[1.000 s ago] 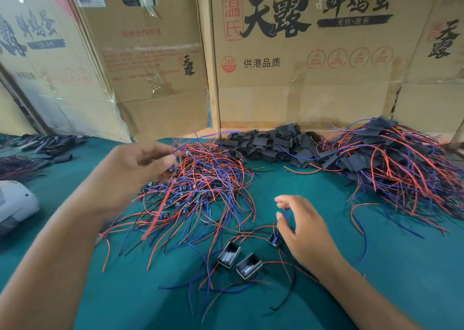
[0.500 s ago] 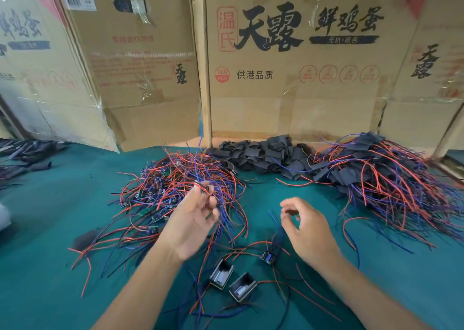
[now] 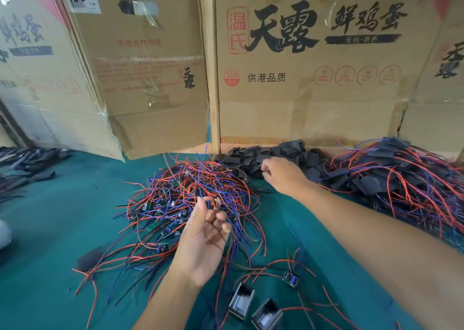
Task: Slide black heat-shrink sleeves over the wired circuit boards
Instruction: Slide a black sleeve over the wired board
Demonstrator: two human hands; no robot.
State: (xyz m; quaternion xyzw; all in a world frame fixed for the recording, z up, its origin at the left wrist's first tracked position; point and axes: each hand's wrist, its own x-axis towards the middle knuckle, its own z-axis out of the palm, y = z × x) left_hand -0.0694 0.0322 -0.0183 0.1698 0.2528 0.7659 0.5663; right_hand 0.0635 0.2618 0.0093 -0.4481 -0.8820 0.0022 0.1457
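1. Done pile: sleeved boards (image 3: 391, 176) heaped at far right of the green worktop (image 3: 62, 229), red and blue wires trailing out (a big heap, so well into the job).
2. Left to do: bare wired boards (image 3: 190, 199) in a tangle at centre, many still unsleeved.
3. Loose black sleeves (image 3: 271, 156) piled at the back against the cardboard boxes (image 3: 301, 91).
4. Left hand (image 3: 203, 241) palm up, fingers pinching one small board by its wires above the tangle.
5. Right hand (image 3: 281, 174) reaches into the sleeve pile, fingers curled; whether it grips a sleeve yet, cannot tell.
6. Two sleeved units (image 3: 253, 307) lie near the front edge.
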